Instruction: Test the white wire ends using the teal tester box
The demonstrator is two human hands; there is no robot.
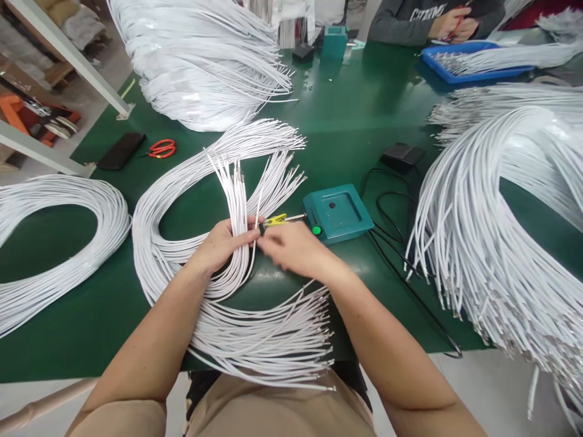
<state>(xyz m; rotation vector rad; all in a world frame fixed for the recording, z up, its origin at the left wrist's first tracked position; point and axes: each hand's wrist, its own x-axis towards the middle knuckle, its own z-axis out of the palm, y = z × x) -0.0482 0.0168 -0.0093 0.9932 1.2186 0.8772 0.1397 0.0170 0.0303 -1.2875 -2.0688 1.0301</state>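
Note:
My left hand [223, 246] is closed around a bunch of thin white cables [237, 206], their ends standing up above the thumb. One cable stands slightly apart on the right side of the bunch. Close beside it is my right hand [294, 246], fingers curled and smeared by motion; whether they grip anything is unclear. Just behind the right fingers, a yellow clip [276, 220] sits on a metal rod from a teal box [339, 212] with a green button [317, 230]. More white cables [268, 334] fan out below my hands, and a curved bundle [155, 212] lies to the left.
A large cable pile [195, 60] is at the back, a coil [104, 243] at left, and a big heap [478, 212] at right. Orange-handled snips [163, 149], a black phone [122, 152] and a black pedal-like block [402, 156] lie around. Across the table, a person [410, 24] works near a blue tray [483, 76].

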